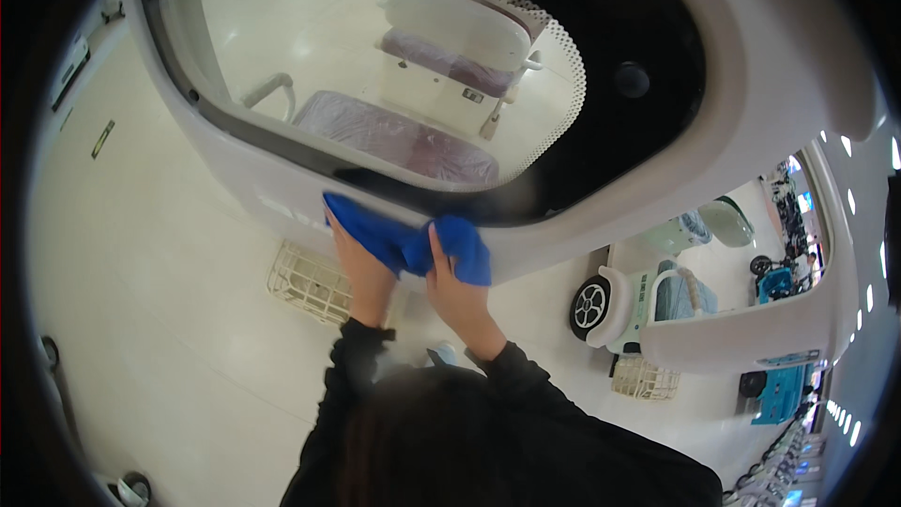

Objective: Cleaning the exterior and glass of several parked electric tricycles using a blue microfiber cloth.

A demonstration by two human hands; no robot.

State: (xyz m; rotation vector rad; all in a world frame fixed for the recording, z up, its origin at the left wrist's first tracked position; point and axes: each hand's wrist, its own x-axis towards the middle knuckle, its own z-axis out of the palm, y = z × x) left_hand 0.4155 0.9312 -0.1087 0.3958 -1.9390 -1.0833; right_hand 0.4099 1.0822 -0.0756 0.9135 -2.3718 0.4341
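A blue cloth (375, 232) is bunched between my two hands, just below the black-bordered window (648, 145) of a white vehicle. Its upper edge lies against the white body panel (563, 230) under the glass. My left hand (364, 268) grips the cloth's left part, with most of its fingers hidden by the fabric. On the cloth's right part my right hand (458, 299) is closed, its thumb showing in front. Through the glass I see plastic-wrapped seats (389, 136) inside the vehicle.
A cream wire basket (305, 284) is below and behind my left hand. To the right stands a pale green vehicle with a black-and-silver wheel (590, 307) and another wire basket (645, 379). Farther right are a blue vehicle (777, 396) and several others.
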